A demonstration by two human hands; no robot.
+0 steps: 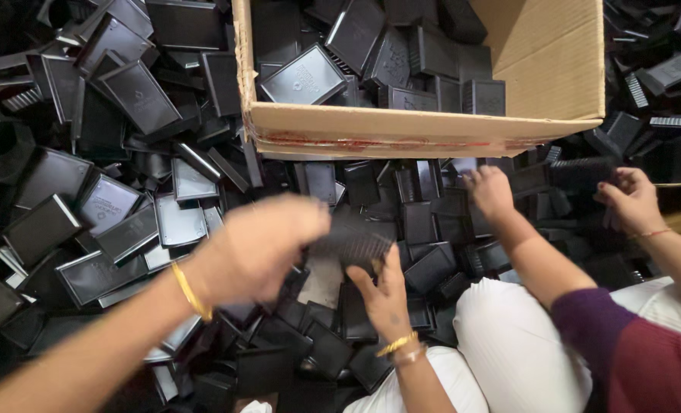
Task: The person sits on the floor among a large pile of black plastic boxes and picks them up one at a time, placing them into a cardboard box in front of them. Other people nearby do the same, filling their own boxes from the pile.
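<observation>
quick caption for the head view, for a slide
Two hands, left hand and right hand, grip a ribbed black plastic part above a heap beside a cardboard box.

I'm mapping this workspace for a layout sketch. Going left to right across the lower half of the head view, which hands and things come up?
Heap of black plastic parts → left hand → ribbed black part that both hands grip → right hand → a co-worker's hand → the co-worker's other hand.

There is one cardboard box (432, 130). Below the box there are four hands: the left hand (260, 245) and right hand (382, 294) of the wearer, and two hands of a co-worker (492, 191) (630, 200). The black plastic parts (126, 229) around the box are too many for counting.
</observation>
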